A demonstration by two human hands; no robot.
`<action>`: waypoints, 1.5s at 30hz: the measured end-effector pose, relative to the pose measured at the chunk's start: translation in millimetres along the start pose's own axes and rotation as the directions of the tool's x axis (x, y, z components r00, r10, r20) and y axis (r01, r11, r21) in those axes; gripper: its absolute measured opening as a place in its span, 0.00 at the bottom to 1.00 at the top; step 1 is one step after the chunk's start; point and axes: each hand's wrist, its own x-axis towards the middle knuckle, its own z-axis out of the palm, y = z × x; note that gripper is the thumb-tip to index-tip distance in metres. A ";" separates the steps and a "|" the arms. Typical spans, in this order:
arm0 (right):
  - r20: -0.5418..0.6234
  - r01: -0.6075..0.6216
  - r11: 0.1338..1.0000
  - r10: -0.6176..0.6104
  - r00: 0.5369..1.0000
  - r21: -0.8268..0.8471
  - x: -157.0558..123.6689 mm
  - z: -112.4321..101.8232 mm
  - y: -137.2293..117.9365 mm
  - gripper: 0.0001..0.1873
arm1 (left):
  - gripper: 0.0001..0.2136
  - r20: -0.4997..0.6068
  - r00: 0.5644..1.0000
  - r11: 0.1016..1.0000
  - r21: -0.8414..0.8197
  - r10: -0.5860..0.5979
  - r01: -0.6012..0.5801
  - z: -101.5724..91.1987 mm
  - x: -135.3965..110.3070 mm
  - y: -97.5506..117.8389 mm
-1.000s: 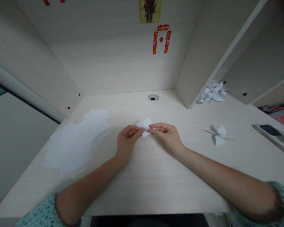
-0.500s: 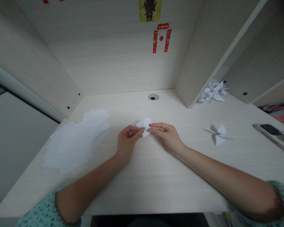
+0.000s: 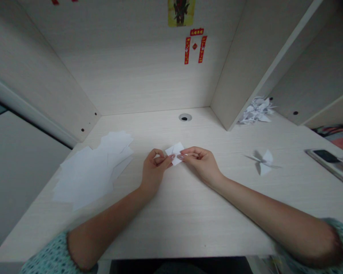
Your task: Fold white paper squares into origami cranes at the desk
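Observation:
Between my two hands is a small folded piece of white paper [image 3: 175, 147], with creases and flaps showing on its upper face. My left hand [image 3: 156, 165] is closed, thumb and fingers pinching the paper's lower left edge. From the other side my right hand [image 3: 201, 160] grips the right edge between thumb and index finger. The fingertips of both hands nearly meet over the lower part of the paper and hide some of it. To the right lies a folded paper crane [image 3: 265, 163] with its wings spread, apart from my hands.
Loose white paper sheets [image 3: 88, 173] lie overlapping on the left of the desk [image 3: 171, 228]. Several folded paper pieces [image 3: 257, 111] are heaped behind the upright panel [image 3: 237, 91]. A phone [image 3: 331, 161] rests at the right edge. A round cable hole [image 3: 185, 117] is at the back.
My left index finger has lifted and bent a little away from the paper. The folded paper and my right hand have barely shifted.

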 end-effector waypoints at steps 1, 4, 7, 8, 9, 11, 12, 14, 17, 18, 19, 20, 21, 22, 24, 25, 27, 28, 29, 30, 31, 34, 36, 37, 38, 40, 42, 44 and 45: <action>0.003 0.023 0.999 -0.023 1.000 -0.029 -0.5 0.3 -1.3 0.15 | 0.17 0.008 1.000 1.000 0.001 0.006 -0.006 -0.1 -0.2 0.0; 0.016 0.065 0.995 -0.064 0.998 -0.081 -1.8 0.9 -4.5 0.15 | 0.17 0.040 0.999 0.999 0.024 0.032 -0.033 -0.6 -1.9 1.1; 0.011 0.086 0.990 -0.086 0.996 -0.111 -2.4 1.1 -5.9 0.15 | 0.19 0.072 0.997 0.996 0.076 0.039 -0.044 -1.1 -4.0 2.7; 0.010 0.094 0.988 -0.093 0.996 -0.121 -2.5 1.1 -6.2 0.15 | 0.20 0.077 0.997 0.995 0.093 0.030 -0.037 -1.3 -4.2 2.9; 0.011 0.099 0.987 -0.098 0.995 -0.129 -2.5 1.2 -6.4 0.15 | 0.21 0.076 0.997 0.994 0.106 0.014 -0.022 -1.6 -4.2 2.8; 0.018 0.096 0.987 -0.095 0.995 -0.128 -2.1 1.4 -7.0 0.16 | 0.21 0.067 0.997 0.993 0.119 -0.026 0.018 -2.3 -2.9 1.6; 0.019 0.089 0.989 -0.088 0.996 -0.120 -1.8 1.5 -7.3 0.17 | 0.21 0.062 0.997 0.993 0.117 -0.039 0.032 -2.6 -1.9 0.7; 0.023 0.066 0.993 -0.064 0.998 -0.098 -0.6 1.6 -7.7 0.18 | 0.19 0.052 0.998 0.995 0.093 -0.047 0.042 -3.1 0.4 -1.2; 0.038 0.039 0.997 -0.037 0.999 -0.066 1.8 1.1 -7.3 0.18 | 0.20 0.032 0.998 0.998 0.050 -0.048 0.046 -3.1 3.1 -2.3; 0.046 0.033 0.998 -0.031 0.998 -0.053 2.5 0.9 -7.1 0.18 | 0.20 0.028 0.998 0.998 0.035 -0.050 0.049 -3.0 3.5 -2.0; 0.056 0.028 0.999 -0.026 0.998 -0.040 3.1 0.6 -6.8 0.18 | 0.21 0.026 0.998 0.998 0.021 -0.055 0.054 -2.9 3.7 -1.5; 0.067 0.023 0.999 -0.021 0.998 -0.026 3.6 0.3 -6.5 0.17 | 0.21 0.024 0.998 0.998 0.007 -0.059 0.059 -2.8 3.6 -0.8; 0.079 0.018 1.000 -0.017 0.997 -0.013 4.0 0.1 -6.3 0.17 | 0.22 0.021 0.998 0.998 -0.007 -0.064 0.064 -2.7 3.4 0.0; 0.090 0.015 1.000 -0.014 0.996 -0.003 4.3 -0.1 -6.1 0.17 | 0.22 0.018 0.997 0.997 -0.023 -0.070 0.070 -2.6 3.0 0.8; 0.108 0.017 1.000 -0.018 0.994 0.011 4.6 -0.4 -5.7 0.16 | 0.23 0.011 0.997 0.996 -0.049 -0.080 0.081 -2.3 2.2 2.2; 0.111 0.022 1.000 -0.024 0.994 0.019 4.5 -0.5 -5.6 0.16 | 0.23 0.010 0.997 0.995 -0.054 -0.079 0.079 -2.1 1.8 2.8; 0.105 0.026 0.999 -0.029 0.994 0.028 4.1 -0.7 -5.3 0.16 | 0.22 0.011 0.999 0.998 -0.029 -0.053 0.054 -1.7 1.2 4.3; 0.096 0.022 0.999 -0.025 0.995 0.026 3.8 -0.9 -5.2 0.17 | 0.22 0.011 0.999 1.000 0.002 -0.032 0.032 -1.5 0.9 5.1; 0.082 0.017 1.000 -0.018 0.996 0.020 3.3 -1.0 -5.0 0.19 | 0.22 0.011 1.000 0.999 0.038 -0.007 0.007 -1.3 0.5 6.0; 0.067 0.011 1.000 -0.012 0.998 0.013 2.9 -1.1 -4.8 0.21 | 0.21 0.012 1.000 0.997 0.074 0.017 -0.018 -1.2 0.0 6.9; 0.058 0.009 1.000 -0.009 0.998 0.004 2.4 -1.2 -4.5 0.23 | 0.21 0.015 0.999 0.994 0.105 0.038 -0.040 -1.1 -0.5 7.8; 0.080 0.025 0.999 -0.023 0.997 -0.024 1.0 -0.6 -3.3 0.22 | 0.22 0.021 0.996 0.985 0.149 0.089 -0.091 -1.5 -2.1 8.9; 0.116 0.021 0.999 -0.016 0.993 -0.045 0.3 0.2 -2.4 0.16 | 0.22 0.019 0.993 0.980 0.161 0.117 -0.119 -2.9 -2.0 8.0; 0.126 0.012 0.999 -0.006 0.992 -0.052 -0.1 0.7 -2.1 0.15 | 0.22 0.021 0.991 0.977 0.167 0.130 -0.131 -3.9 -1.5 7.2; 0.124 0.003 0.999 0.003 0.992 -0.053 -0.4 1.0 -1.9 0.15 | 0.23 0.029 0.990 0.974 0.176 0.141 -0.144 -5.1 -0.7 6.2; 0.091 0.014 0.998 -0.009 0.996 -0.055 -0.8 0.6 -1.8 0.15 | 0.24 0.054 0.984 0.962 0.207 0.170 -0.177 -7.7 1.4 4.2; 0.033 0.091 0.991 -0.088 0.996 -0.099 -0.7 -1.2 -2.1 0.13 | 0.25 0.067 0.974 0.936 0.270 0.214 -0.225 -9.9 3.2 2.8; -0.017 0.208 0.958 -0.215 0.976 -0.198 -0.5 -4.0 -2.3 0.10 | 0.26 0.064 0.963 0.899 0.349 0.260 -0.266 -11.1 3.6 2.4; -0.027 0.265 0.931 -0.280 0.960 -0.252 -0.5 -5.5 -2.3 0.09 | 0.27 0.070 0.959 0.881 0.381 0.274 -0.279 -11.2 3.2 2.7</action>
